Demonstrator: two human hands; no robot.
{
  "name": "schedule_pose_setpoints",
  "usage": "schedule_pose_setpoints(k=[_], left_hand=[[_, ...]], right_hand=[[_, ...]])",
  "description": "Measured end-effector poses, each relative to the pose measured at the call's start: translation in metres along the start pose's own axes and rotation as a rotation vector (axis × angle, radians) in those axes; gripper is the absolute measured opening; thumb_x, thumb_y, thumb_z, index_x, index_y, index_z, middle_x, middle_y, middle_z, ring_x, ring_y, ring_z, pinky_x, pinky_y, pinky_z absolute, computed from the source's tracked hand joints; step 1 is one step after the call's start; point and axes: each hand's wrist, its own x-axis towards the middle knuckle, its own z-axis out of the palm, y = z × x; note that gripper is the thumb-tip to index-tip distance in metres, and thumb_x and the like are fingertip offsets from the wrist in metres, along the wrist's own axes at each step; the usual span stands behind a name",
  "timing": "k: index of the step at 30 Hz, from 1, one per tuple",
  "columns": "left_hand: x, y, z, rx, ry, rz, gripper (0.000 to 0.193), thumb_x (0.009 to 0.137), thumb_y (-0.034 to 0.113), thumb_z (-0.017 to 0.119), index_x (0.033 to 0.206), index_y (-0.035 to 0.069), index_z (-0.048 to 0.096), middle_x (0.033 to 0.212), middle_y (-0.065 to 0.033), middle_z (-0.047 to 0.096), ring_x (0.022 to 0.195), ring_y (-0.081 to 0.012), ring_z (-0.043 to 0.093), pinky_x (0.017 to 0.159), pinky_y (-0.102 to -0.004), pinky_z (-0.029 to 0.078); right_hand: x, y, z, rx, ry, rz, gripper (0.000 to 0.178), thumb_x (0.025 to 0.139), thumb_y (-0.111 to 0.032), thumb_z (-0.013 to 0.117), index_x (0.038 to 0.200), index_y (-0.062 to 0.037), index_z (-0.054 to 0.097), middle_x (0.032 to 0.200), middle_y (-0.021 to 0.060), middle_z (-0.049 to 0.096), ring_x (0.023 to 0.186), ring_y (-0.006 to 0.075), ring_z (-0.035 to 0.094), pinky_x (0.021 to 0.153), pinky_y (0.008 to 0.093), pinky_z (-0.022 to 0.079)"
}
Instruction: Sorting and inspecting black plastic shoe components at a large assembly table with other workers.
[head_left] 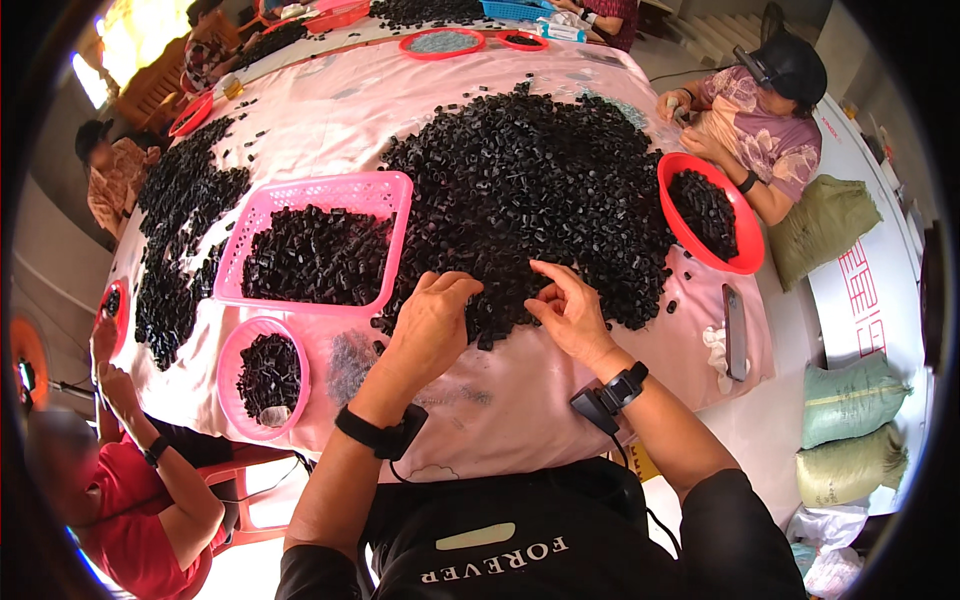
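Observation:
A wide heap of small black plastic pieces [530,180] covers the middle of the table. At its near edge my left hand [432,318] is closed, fingers bent together over the pieces; anything in its fingertips is too small or hidden to make out. Just to the right, my right hand [575,315] is held over the same edge, thumb and forefinger apart, with nothing visible between them. Left of my left hand stands a pink rectangular basket [312,308] with black pieces inside. Nearer me is a round pink basket [228,385], also holding black pieces.
A red bowl [752,232] of pieces stands at the right, near a dark phone [735,330] and crumpled tissue [714,347]. A second heap [190,200] spreads along the left. Co-workers sit around the table, one in red [160,520] at near left. Sacks [855,400] lie at right.

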Motion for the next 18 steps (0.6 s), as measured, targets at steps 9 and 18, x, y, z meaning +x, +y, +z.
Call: schedule_pose_setpoints(k=[9, 18], left_hand=[[0.018, 0.015, 0.028, 0.142, -0.135, 0.222, 0.042, 0.077, -0.01, 0.058, 0.115, 0.003, 0.07, 0.138, -0.018, 0.059, 0.134, -0.0388, 0.049, 0.108, -0.0479, 0.045], [0.024, -0.001, 0.018, 0.135, -0.005, 0.153, 0.046, 0.075, -0.01, 0.059, 0.117, 0.004, 0.07, 0.126, -0.0149, 0.065, 0.12, -0.0377, 0.056, 0.097, -0.0465, 0.049]], right_hand=[[-0.001, 0.003, 0.003, -0.045, -0.036, -0.028, 0.06, 0.088, 0.002, 0.07, 0.144, -0.0085, 0.053, 0.122, 0.0123, 0.065, 0.082, 0.0141, 0.066, 0.069, 0.0272, 0.056], [0.0, 0.009, 0.002, 0.053, 0.059, -0.043, 0.059, 0.092, 0.003, 0.063, 0.148, -0.0059, 0.045, 0.135, 0.0154, 0.06, 0.08, 0.0127, 0.067, 0.068, 0.0263, 0.057]])
